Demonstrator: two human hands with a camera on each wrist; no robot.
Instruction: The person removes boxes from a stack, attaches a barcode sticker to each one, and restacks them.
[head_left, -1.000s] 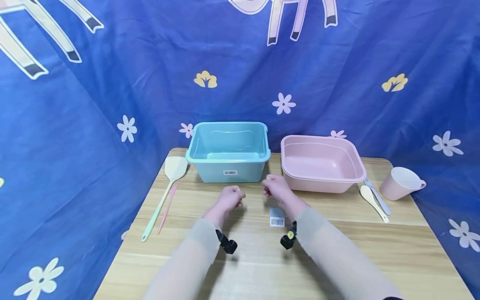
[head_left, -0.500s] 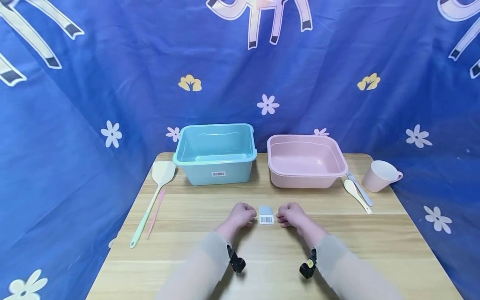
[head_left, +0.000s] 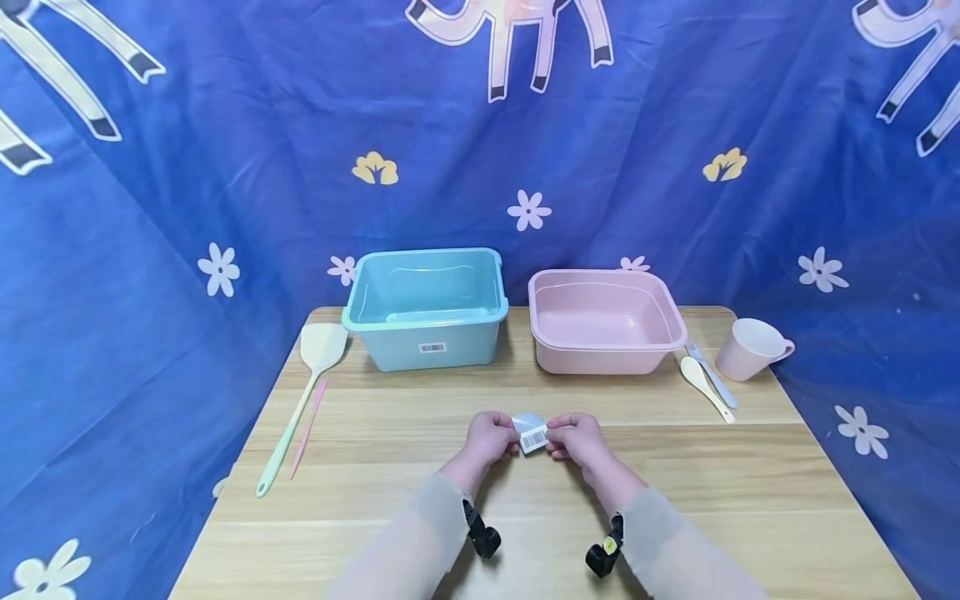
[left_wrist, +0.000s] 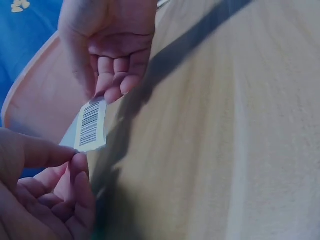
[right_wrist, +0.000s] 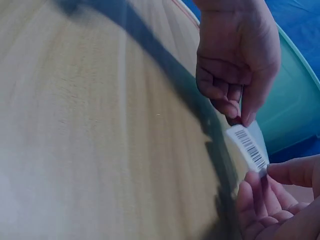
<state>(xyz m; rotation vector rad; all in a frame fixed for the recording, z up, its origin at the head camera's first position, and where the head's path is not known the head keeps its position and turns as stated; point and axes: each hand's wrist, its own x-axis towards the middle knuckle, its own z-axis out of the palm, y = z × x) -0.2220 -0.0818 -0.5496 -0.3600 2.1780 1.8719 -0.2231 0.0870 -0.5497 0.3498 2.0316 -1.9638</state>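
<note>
Between my hands is a small, flat pale-blue piece with a white barcode label (head_left: 533, 438), tilted a little in the head view. My left hand (head_left: 489, 442) pinches its left end between thumb and index finger. At the opposite end, my right hand (head_left: 581, 442) pinches the label's edge in the same way. The left wrist view shows the barcode label (left_wrist: 91, 124) stretched between the fingertips, with the other fingers of both hands curled in. In the right wrist view a pale, sheer part lies behind the label (right_wrist: 248, 148).
Behind the hands stand a blue tub (head_left: 427, 346) and a pink tub (head_left: 600, 360). A turner (head_left: 322, 346) and a thin pink stick (head_left: 308, 429) lie at left. Right of the tubs are a pink mug (head_left: 742, 357), a white spoon (head_left: 707, 387) and a fork (head_left: 710, 372).
Both hands have come down from near the tubs to the labelled piece and now pinch its two ends. The label has tilted from its level position. The head view has shifted to the right.
</note>
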